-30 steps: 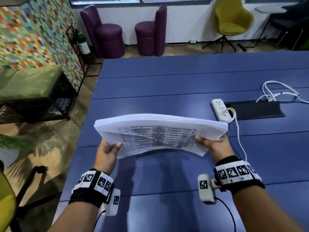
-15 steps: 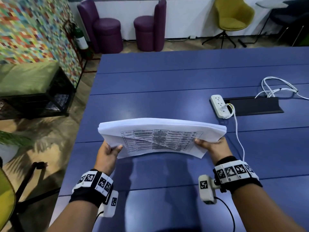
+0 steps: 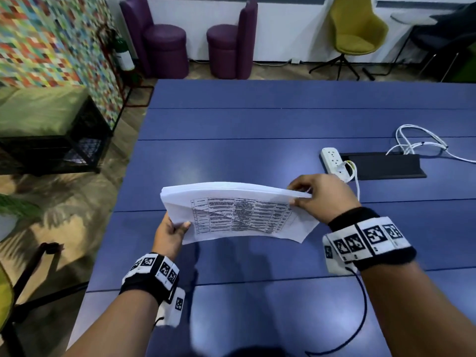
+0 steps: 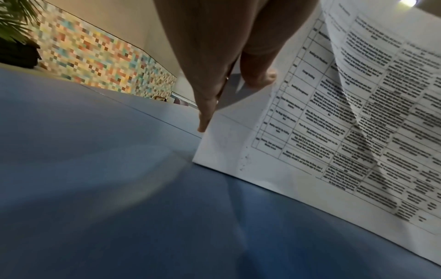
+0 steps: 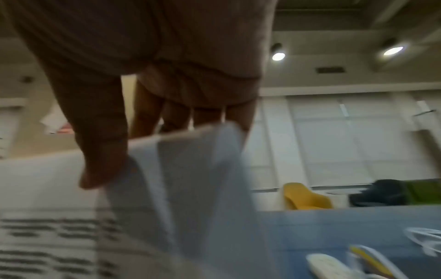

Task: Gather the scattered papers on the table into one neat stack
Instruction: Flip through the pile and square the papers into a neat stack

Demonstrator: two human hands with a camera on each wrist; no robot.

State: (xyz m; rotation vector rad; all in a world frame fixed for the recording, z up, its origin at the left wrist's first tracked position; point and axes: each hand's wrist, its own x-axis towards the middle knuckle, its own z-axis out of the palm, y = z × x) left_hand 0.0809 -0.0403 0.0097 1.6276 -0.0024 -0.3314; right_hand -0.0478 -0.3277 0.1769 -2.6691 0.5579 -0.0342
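Papers (image 3: 231,212) stood on edge on the blue surface (image 3: 257,124), probably to square them; left hand (image 3: 170,233) gripped at 8 o'clock, right hand (image 3: 322,197) pinched at 2 o'clock.

You are looking at one gathered stack of papers (image 3: 231,210), white sheets with a printed table facing you. It is bowing upward above the blue table (image 3: 257,124), edges roughly aligned.
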